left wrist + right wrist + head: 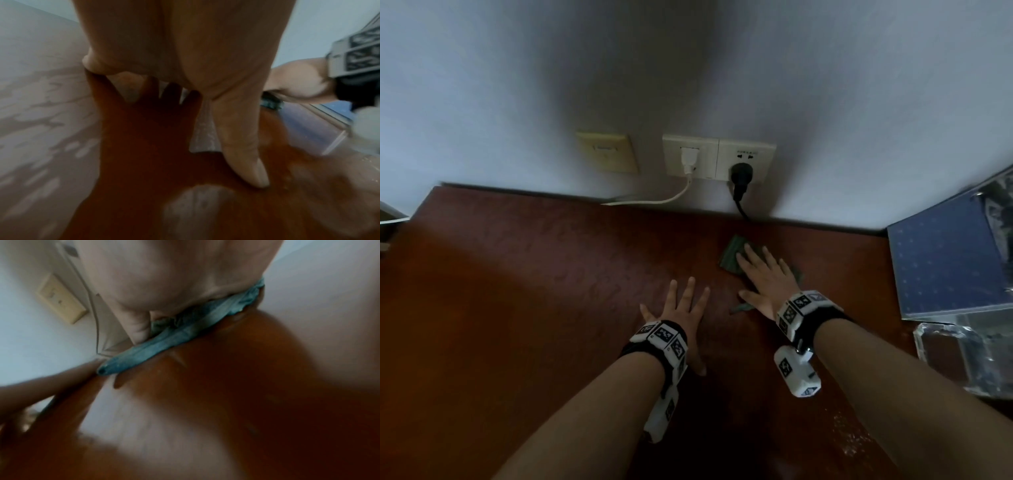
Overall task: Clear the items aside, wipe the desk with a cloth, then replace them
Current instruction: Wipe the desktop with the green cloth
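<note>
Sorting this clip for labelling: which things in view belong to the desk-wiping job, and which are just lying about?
Job:
green cloth, pressed flat under right hand
left hand, flat on desk
blue book and clear box, set aside right

Lying about:
wall sockets
white plug
black plug

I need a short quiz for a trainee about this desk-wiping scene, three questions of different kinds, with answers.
1. True or false: the right hand presses flat on the green cloth.
2. Multiple choice: the left hand rests on A) the blue book, B) the bare desk, C) the cloth.
3. Fill the gap: the black plug sits in the wall ____.

Key: 1 true; 2 B; 3 socket. The blue book lies at the desk's right edge, apart from both hands.
</note>
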{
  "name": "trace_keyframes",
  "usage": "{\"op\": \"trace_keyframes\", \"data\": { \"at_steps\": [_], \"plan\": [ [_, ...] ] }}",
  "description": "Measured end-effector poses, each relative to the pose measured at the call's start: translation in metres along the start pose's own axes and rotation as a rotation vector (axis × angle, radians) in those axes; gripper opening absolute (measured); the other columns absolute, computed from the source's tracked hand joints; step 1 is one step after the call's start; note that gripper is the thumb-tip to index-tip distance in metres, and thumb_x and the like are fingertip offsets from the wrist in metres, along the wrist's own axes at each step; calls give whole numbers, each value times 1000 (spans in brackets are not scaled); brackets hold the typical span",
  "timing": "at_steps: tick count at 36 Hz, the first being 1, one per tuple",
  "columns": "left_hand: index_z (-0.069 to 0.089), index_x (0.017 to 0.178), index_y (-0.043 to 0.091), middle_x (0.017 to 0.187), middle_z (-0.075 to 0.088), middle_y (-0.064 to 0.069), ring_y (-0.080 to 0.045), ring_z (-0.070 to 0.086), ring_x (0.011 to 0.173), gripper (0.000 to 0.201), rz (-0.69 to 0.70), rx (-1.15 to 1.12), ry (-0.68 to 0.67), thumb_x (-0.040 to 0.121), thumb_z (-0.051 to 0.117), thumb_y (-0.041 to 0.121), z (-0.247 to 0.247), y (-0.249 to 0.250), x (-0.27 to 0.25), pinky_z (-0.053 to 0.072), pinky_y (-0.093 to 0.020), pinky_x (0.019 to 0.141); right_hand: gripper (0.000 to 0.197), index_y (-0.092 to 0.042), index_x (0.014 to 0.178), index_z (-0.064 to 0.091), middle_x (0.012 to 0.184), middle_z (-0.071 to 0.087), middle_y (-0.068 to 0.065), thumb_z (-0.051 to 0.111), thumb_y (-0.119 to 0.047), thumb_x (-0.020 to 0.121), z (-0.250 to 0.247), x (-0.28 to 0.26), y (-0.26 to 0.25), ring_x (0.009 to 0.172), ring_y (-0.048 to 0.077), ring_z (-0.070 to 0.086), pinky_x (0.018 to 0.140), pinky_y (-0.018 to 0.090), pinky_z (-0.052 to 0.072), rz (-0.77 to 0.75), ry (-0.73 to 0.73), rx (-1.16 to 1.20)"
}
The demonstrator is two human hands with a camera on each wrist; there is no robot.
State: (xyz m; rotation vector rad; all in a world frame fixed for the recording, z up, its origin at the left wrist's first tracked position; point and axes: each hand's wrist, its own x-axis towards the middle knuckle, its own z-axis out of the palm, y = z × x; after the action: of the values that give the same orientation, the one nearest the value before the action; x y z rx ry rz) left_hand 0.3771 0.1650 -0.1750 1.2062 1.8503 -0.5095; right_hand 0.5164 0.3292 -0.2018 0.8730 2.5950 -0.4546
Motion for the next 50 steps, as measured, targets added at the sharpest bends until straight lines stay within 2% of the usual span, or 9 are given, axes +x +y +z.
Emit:
{"op": "trace_keyframes", "data": {
  "at_steps": [10,26,36,41,44,46,48,49,50],
  "plan": [
    [-28,150,38,154,-43,8,-29,-34,144,145,-2,-5,63,63,87,56,5,0,-4,0,-80,107,65,-40,149,-7,145,-30,-21,35,-45,99,28,-52,-18,144,14,-19,117,44,-3,-111,-23,-22],
    [-2,157,39,164,-21,11,-25,-15,152,109,-26,-119,228,80,73,58,37,-9,-30,13,-68,116,62,-42,150,1,147,-22,-25,38,-32,100,59,-124,-61,136,6,-24,114,36,-8,-199,-20,44],
    [-28,148,46,153,-44,6,-42,-32,143,146,-85,7,28,60,89,57,73,5,-56,23,-82,100,62,-40,150,16,154,-7,-25,35,-11,98,74,-162,-78,136,3,-21,112,31,-12,-267,-17,143],
    [-26,149,45,154,-43,6,-39,-32,144,144,-57,3,39,63,88,55,78,3,-66,20,-80,105,75,-36,150,21,158,-1,-20,36,6,90,65,-175,-88,140,4,-14,118,39,-5,-288,-109,162],
    [-25,150,46,154,-42,7,-37,-32,144,144,-41,-3,40,62,89,54,79,-1,-68,17,-80,106,70,-24,148,30,159,5,-9,46,8,88,48,-168,-88,145,12,-4,118,38,0,-263,-246,239],
    [-25,149,46,154,-43,7,-38,-32,144,147,-30,14,25,60,91,53,78,-2,-71,16,-80,105,55,-11,141,44,155,26,5,53,6,89,42,-161,-89,144,26,19,117,36,21,-151,-340,535],
    [-25,149,47,154,-43,9,-38,-32,144,146,-33,21,12,61,92,48,77,-2,-72,16,-79,106,37,-1,121,62,129,55,11,60,5,85,32,-157,-90,123,30,48,94,31,48,-37,-194,839],
    [-24,149,48,154,-43,9,-37,-32,145,145,-40,19,6,63,92,44,76,-2,-73,16,-79,106,29,-2,108,68,120,60,11,62,5,81,34,-153,-83,118,31,52,90,31,50,-1,-103,933],
    [-24,149,49,154,-43,10,-37,-32,145,143,-49,17,4,65,91,41,76,-1,-72,16,-78,107,27,-7,101,72,121,61,11,62,6,80,28,-149,-78,121,30,51,97,32,47,25,-8,946]
  ]
}}
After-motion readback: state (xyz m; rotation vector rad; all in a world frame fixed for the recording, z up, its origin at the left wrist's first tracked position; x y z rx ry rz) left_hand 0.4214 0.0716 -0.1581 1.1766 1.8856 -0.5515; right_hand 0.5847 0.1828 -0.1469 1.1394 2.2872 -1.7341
